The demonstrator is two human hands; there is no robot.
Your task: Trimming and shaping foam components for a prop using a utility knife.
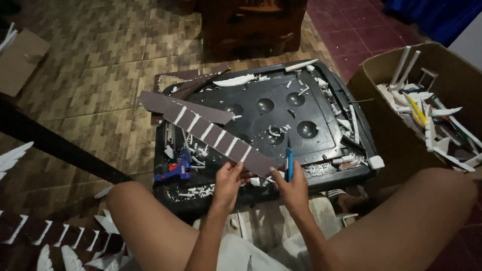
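Two hands [228, 183] on striped strip [216, 135], black tray [321, 145], tiled floor [100, 65]

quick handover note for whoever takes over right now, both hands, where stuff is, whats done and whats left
Left hand: grips the near end of the long dark brown strip with white crossbars.
Right hand: holds the blue-handled cutter upright beside that same end.
Where: strip lies slanted over the black plastic tray with round dimples; blue glue gun on the tray's left side; open cardboard box of white offcuts to the right.
Done: six white bars show on the strip.
Left: the strip's far end and near end are bare.
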